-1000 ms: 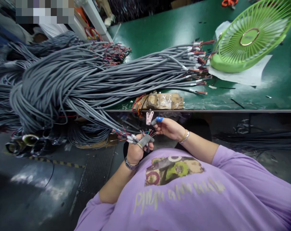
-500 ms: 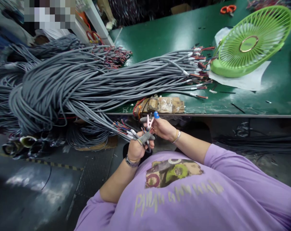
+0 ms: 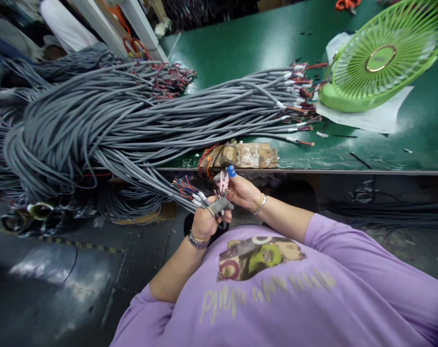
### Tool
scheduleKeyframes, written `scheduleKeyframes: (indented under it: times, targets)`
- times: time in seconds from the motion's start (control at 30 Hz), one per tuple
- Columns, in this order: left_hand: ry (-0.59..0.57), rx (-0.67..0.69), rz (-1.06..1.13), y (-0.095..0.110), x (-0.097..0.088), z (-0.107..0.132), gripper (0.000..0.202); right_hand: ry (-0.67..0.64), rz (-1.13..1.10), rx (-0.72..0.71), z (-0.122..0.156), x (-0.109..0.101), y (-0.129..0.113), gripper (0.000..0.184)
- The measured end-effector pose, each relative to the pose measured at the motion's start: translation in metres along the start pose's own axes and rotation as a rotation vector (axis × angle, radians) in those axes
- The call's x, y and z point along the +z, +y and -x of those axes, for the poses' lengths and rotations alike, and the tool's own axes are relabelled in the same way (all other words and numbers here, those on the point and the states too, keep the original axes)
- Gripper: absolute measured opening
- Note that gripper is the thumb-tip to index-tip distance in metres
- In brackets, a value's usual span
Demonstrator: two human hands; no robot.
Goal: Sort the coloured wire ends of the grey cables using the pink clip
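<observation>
My left hand (image 3: 204,222) is closed around the end of a grey cable (image 3: 224,222), with a worn grey wrap on its thumb. Thin coloured wires (image 3: 228,195) fan out of that end, between the two hands. My right hand (image 3: 246,192) comes in from the other side, its thumb capped in blue. Its fingers are closed on a small pink V-shaped tool (image 3: 224,181), held just above the wires; its exact kind is not clear. Beside my left hand hang several more grey cable ends (image 3: 193,196) with white sleeves and bare coloured wires.
A large heap of grey cables (image 3: 132,120) covers the left of the green table (image 3: 255,43). Against its front edge lies a wooden block (image 3: 257,155) with wires. A green fan (image 3: 380,58) stands on paper at the right. Orange-handled scissors (image 3: 347,5) lie at the back.
The pink tool's two arms stood apart in a V and now look closer together, with my right thumb slightly further left. My left hand holds the cable much as before. The view has shifted slightly.
</observation>
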State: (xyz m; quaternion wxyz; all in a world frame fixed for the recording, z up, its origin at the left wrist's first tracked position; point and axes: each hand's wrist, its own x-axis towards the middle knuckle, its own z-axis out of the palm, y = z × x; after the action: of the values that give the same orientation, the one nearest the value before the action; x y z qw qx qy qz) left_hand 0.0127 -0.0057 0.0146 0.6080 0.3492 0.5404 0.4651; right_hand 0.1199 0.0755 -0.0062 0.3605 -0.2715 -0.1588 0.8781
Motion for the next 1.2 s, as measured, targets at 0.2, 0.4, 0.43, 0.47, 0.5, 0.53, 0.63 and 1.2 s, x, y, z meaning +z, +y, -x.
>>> scheduleKeyframes:
  times: [0.2,0.4,0.43,0.47,0.5,0.53,0.63,1.2]
  targets:
    - [-0.012,0.022,-0.003,0.0,0.0,0.001,0.032,-0.062,0.022,0.04,0.005,-0.006,-0.004,0.058]
    - [-0.011,0.043,-0.011,0.0,0.0,0.014,0.03,-0.123,0.084,0.044,0.015,-0.009,-0.012,0.04]
    - [-0.006,0.053,-0.009,0.0,0.0,0.015,0.029,-0.117,0.105,0.01,0.017,-0.01,-0.012,0.033]
    - [0.001,0.064,-0.003,0.0,0.001,0.015,0.029,-0.11,0.126,-0.028,0.018,-0.01,-0.011,0.028]
    - [0.009,0.073,0.004,0.001,0.001,0.015,0.029,-0.105,0.143,-0.061,0.018,-0.011,-0.01,0.026]
    - [0.019,0.081,0.011,0.002,0.002,0.015,0.029,-0.103,0.155,-0.08,0.019,-0.011,-0.009,0.026]
    - [0.044,0.09,0.023,0.004,0.003,0.011,0.03,-0.084,0.194,-0.138,0.017,-0.015,-0.006,0.034]
    - [0.06,0.096,0.082,-0.002,0.005,0.003,0.029,-0.083,0.052,-0.135,0.009,-0.006,0.001,0.046]
